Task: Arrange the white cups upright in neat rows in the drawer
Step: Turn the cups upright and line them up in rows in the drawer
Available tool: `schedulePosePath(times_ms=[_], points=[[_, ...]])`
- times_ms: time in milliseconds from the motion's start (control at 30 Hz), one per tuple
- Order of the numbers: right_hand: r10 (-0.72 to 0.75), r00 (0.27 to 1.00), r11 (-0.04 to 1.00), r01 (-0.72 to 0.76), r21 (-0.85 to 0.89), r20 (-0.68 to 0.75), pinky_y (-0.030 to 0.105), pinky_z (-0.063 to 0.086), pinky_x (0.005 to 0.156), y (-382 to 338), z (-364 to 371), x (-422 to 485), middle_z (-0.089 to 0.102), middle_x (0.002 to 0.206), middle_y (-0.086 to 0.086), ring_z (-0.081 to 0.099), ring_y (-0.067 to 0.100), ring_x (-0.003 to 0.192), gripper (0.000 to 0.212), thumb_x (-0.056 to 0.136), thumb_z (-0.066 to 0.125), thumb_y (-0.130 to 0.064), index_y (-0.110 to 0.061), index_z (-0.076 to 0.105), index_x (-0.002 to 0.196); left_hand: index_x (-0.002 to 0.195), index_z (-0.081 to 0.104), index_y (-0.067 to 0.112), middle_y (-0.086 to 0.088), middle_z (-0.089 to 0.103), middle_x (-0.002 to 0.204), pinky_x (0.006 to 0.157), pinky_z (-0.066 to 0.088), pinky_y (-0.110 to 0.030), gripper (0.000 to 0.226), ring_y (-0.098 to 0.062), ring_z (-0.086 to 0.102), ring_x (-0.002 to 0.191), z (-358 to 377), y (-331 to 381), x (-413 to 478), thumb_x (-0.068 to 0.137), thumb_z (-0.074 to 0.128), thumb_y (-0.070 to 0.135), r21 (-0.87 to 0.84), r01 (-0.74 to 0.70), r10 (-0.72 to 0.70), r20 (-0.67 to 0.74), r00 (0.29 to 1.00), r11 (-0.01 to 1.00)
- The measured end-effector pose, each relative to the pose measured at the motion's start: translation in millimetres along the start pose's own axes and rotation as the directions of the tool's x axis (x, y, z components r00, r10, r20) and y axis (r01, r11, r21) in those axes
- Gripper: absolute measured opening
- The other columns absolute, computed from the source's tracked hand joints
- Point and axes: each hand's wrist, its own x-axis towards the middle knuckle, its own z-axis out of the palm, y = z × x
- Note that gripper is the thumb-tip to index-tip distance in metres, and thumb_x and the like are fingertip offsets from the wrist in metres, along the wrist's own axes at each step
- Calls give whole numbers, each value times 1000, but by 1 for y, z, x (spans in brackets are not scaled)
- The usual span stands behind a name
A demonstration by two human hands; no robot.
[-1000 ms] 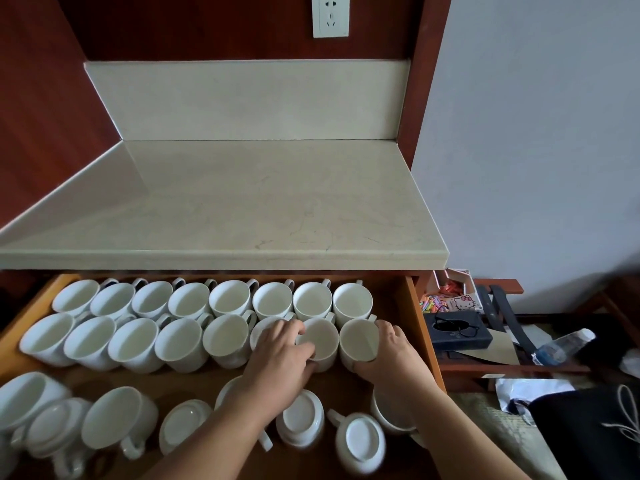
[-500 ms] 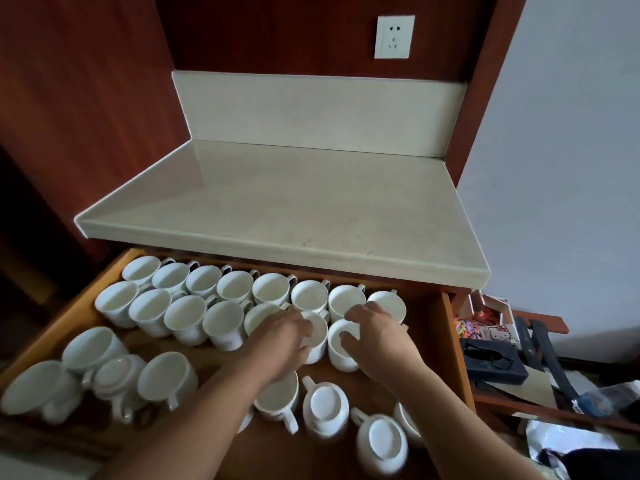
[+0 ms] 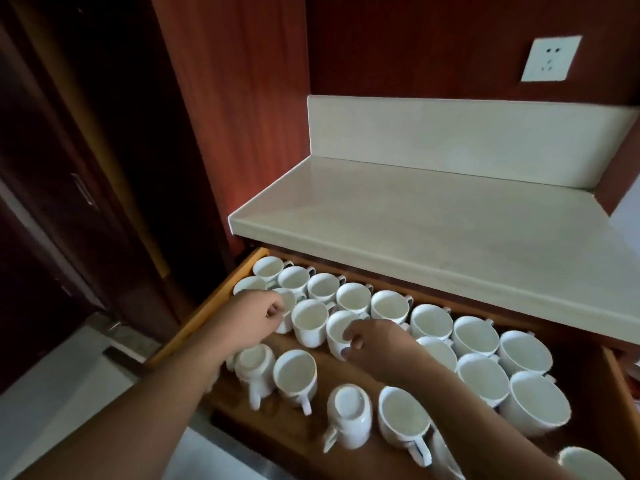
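— What sits nearest in the drawer (image 3: 204, 317)?

— Loose cups: one upturned cup (image 3: 349, 415), others upright.

— Your hands?

— My right hand (image 3: 377, 344) pinches a second-row cup (image 3: 337, 332); my left hand (image 3: 247, 322) curls on another cup's rim (image 3: 286, 306). Beyond, the back row (image 3: 391, 304) stands upright.

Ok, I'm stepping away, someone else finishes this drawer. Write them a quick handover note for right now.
Left hand: fingers pinch the rim of a second-row cup near the drawer's left wall.
Right hand: fingers on the rim of another second-row cup.
Done: back row upright; second row mostly upright.
Left: front cups are loose; two upside-down cups need turning and lining up.
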Motion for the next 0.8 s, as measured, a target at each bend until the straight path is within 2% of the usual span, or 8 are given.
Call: schedulePosePath(times_ms=[100,200,233,300,367,433,533,800], points=[[6,999,1000,-7,30,32,20,45,77,-44,20,26,71,110,-11,63,9,98,33,89,63,-43,-30,69,118,96,67,36,17,69,94,79,56,-32,9,-3,63,87,-25,-54,11,90,71,30,91,6,-12,64,998,996],[25,999,995,-29,90,48,28,51,81,-95,45,50,71,96,-4,64,9,90,53,78,57,-69,-24,71,101,114,63,37,16,57,106,72,47,-23,29,-6,56,90,-35,-97,19,87,70,27,209,-71,22,228,973,975],[24,997,996,-29,82,68,30,51,80,-110,56,58,70,97,-4,63,11,89,53,78,58,-71,-23,70,99,120,60,38,14,54,114,75,49,-25,38,-8,55,94,-35,-108,21,85,70,26,227,-100,34,278,960,969],[11,992,1000,-13,15,122,30,50,82,-130,80,75,67,111,-5,63,15,101,46,80,69,-59,-26,64,113,129,54,42,12,50,130,85,54,-32,52,-12,57,104,-31,-126,23,82,73,28,221,-131,48,347,937,966],[25,989,999,-20,-34,145,34,55,85,-140,104,86,65,112,-9,64,15,104,60,66,74,-64,-35,57,116,134,50,44,13,46,137,93,53,-36,62,-14,56,113,-26,-135,21,80,80,38,170,-138,62,394,917,976],[47,992,995,-36,-92,118,40,57,85,-142,126,93,63,113,-11,63,16,105,72,56,71,-70,-38,52,117,139,42,47,11,42,144,95,52,-38,68,-16,55,119,-18,-139,19,82,79,42,139,-151,84,401,912,979],[78,992,972,-54,-228,100,43,50,98,-145,144,99,57,129,-6,57,20,120,80,62,70,-70,-36,47,131,154,24,42,5,25,163,101,48,-38,79,-22,44,138,-6,-145,23,92,71,32,163,-181,116,349,930,970],[136,985,980,-118,-163,108,36,51,93,-150,128,94,59,127,-10,59,16,118,71,65,79,-56,-39,49,127,155,28,31,0,35,156,103,46,-36,83,-23,47,135,-4,-150,32,88,72,50,153,-242,166,393,904,958]])
